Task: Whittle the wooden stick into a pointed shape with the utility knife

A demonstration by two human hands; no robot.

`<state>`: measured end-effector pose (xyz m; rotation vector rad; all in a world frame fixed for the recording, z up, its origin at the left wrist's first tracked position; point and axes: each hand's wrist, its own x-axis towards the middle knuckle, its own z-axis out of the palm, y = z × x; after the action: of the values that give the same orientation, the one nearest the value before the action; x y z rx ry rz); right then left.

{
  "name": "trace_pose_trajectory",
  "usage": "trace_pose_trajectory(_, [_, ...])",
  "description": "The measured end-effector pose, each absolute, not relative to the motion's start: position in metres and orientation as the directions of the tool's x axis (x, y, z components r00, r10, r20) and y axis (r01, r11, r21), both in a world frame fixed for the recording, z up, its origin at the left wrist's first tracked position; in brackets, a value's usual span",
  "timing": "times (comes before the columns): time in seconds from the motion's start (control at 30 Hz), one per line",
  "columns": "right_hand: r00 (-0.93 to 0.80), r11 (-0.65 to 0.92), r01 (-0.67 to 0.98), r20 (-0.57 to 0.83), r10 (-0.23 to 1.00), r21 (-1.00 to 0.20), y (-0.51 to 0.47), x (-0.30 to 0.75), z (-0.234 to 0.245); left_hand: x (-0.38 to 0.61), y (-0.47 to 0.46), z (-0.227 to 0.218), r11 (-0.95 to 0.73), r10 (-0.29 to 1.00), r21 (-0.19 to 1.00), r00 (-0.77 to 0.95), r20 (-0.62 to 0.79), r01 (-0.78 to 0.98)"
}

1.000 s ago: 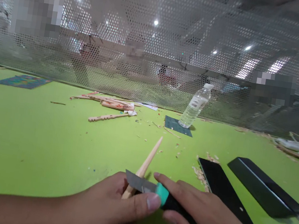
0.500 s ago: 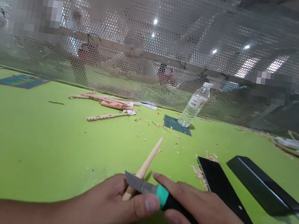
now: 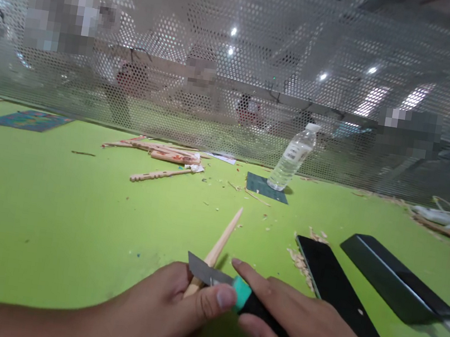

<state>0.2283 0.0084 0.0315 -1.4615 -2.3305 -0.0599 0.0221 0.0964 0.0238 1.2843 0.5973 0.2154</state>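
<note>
My left hand [image 3: 170, 307] is closed around the lower part of a pale wooden stick [image 3: 223, 241], which tapers to a point aimed away from me. My right hand [image 3: 303, 326] grips the black handle of a carving knife [image 3: 203, 269] with a teal collar. The blade lies across the stick just above my left fingers. My left thumb presses near the base of the blade, by the collar. The lower end of the stick is hidden in my left hand.
A black flat slab [image 3: 341, 293] lies at the right, with wood shavings [image 3: 303, 267] along it. Beyond is a dark, angular box [image 3: 398, 279]. A water bottle [image 3: 292, 159] stands on a dark mat [image 3: 258, 185]. Carved sticks [image 3: 160, 174] lie farther back, before a perforated metal screen [image 3: 218, 100].
The knife has shifted slightly left and up on the stick, with my left thumb and right hand moving along with it. Both hands keep their grips.
</note>
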Motion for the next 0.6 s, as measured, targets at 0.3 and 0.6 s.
trace_pose_trajectory(0.3, [-0.396,0.437,0.899,0.482,0.781,0.031,0.013,0.235,0.035,0.021,0.095,0.018,0.37,0.462,0.922,0.839,-0.289,0.114])
trace_pose_trajectory(0.6, [-0.37,0.471,0.842,0.354,0.859,-0.264,0.019,0.239,0.044,0.019,0.096,0.02,0.358,0.433,0.929,0.864,-0.258,0.098])
